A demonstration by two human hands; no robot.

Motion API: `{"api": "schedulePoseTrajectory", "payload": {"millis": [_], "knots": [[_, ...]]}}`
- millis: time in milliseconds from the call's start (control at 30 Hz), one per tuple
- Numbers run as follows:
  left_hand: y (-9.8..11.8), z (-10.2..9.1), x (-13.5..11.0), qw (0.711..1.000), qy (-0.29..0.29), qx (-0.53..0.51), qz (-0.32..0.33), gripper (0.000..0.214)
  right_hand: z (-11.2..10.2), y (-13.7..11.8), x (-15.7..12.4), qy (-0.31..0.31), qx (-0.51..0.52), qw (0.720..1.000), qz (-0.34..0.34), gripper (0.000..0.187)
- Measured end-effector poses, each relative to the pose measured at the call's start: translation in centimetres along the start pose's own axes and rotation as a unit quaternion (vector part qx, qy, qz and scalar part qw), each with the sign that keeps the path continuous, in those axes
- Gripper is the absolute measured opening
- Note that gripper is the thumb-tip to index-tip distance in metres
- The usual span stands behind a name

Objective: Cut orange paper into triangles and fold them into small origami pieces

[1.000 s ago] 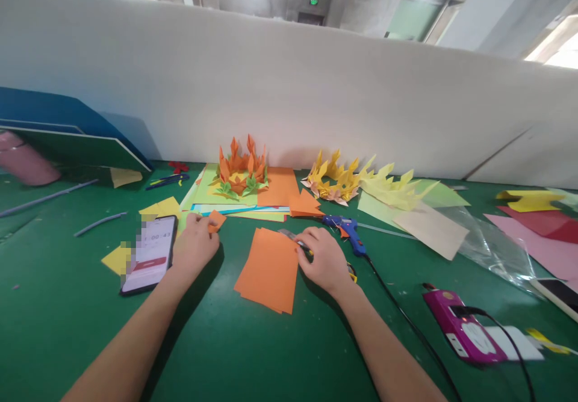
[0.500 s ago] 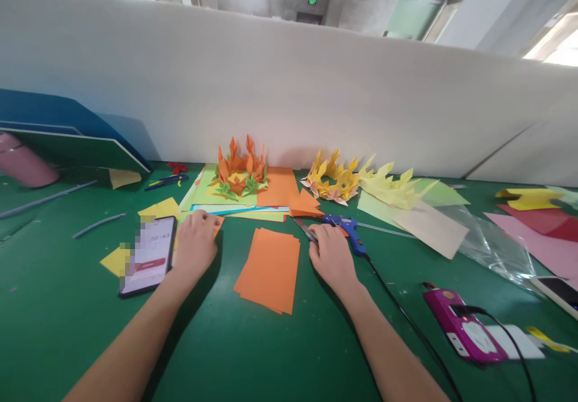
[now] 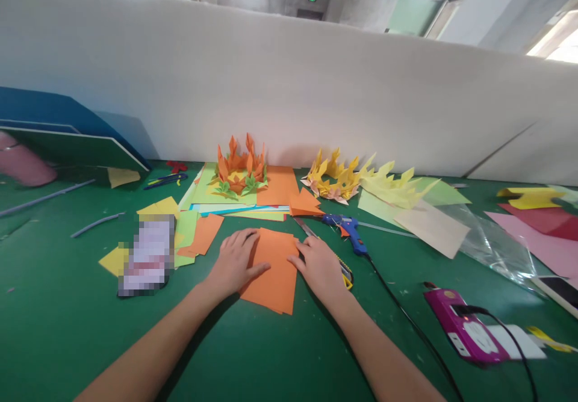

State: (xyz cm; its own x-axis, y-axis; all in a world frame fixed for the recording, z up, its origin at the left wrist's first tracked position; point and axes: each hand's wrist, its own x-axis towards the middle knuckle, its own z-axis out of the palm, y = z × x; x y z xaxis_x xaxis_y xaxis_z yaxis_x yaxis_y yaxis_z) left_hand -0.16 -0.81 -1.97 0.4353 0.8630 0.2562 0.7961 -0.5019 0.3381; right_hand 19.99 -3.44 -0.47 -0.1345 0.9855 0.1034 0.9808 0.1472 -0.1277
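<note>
A stack of orange paper sheets [image 3: 273,278] lies in front of me, its sheets slightly out of line. My left hand [image 3: 235,263] rests on the stack's left side, fingers bent forward and thumb spread across the top sheet. At the right edge, my right hand [image 3: 320,266] touches the paper with its thumb and fingertips; thumb and fingers are apart. A utility knife with a yellow-edged handle [image 3: 347,274] lies partly under the right hand, its blade end pointing up-left. Just beyond it is a blue hot glue gun [image 3: 350,230].
At the back stand an orange and green paper crown [image 3: 241,173] and yellow paper crowns [image 3: 336,179]. A phone [image 3: 149,251] and orange scraps [image 3: 208,233] lie left. To the right are a magenta power strip [image 3: 465,327], a black cord [image 3: 406,315] and plastic film [image 3: 492,248].
My left hand has moved right from the small papers beside the phone onto the orange stack. My right hand has left the knife and shifted slightly left to the stack's edge.
</note>
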Motion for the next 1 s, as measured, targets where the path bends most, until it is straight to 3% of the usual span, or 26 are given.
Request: {"api": "schedulePoseTrajectory", "payload": {"millis": [133, 233, 433, 567, 667, 733, 800, 1000], "knots": [[-0.2, 0.4, 0.0, 1.000, 0.020, 0.001, 0.004, 0.050, 0.5, -0.1, -0.2, 0.030, 0.063, 0.997, -0.020, 0.017], [-0.2, 0.5, 0.1, 0.999, 0.033, -0.008, -0.003, 0.050, 0.8, -0.1, -0.2, 0.074, 0.146, 0.986, -0.015, 0.022], [0.0, -0.3, 0.7, 0.990, 0.085, -0.108, -0.015, 0.016, 1.4, 0.0, 0.0, 0.133, 0.350, 0.927, 0.020, 0.044], [0.6, -0.5, 1.0, 0.957, 0.064, -0.256, -0.121, 0.030, 1.5, -0.2, 0.2, 0.174, 0.425, 0.887, 0.043, 0.040], [1.1, -0.5, 1.1, 0.893, 0.057, -0.399, -0.201, 0.032, 1.4, -0.4, 0.1, 0.206, 0.421, 0.883, 0.030, 0.024], [1.3, -0.5, 1.3, 0.843, 0.074, -0.478, -0.234, 0.040, 1.2, -0.5, 0.0, 0.234, 0.385, 0.893, 0.006, 0.015], [1.5, -0.7, 1.4, 0.813, 0.104, -0.514, -0.252, 0.045, 1.1, -0.6, -0.2, 0.261, 0.340, 0.903, -0.034, 0.012], [1.7, -0.9, 1.4, 0.832, 0.092, -0.485, -0.252, 0.037, 1.1, -1.2, -0.5, 0.284, 0.269, 0.909, -0.142, 0.016]]}}
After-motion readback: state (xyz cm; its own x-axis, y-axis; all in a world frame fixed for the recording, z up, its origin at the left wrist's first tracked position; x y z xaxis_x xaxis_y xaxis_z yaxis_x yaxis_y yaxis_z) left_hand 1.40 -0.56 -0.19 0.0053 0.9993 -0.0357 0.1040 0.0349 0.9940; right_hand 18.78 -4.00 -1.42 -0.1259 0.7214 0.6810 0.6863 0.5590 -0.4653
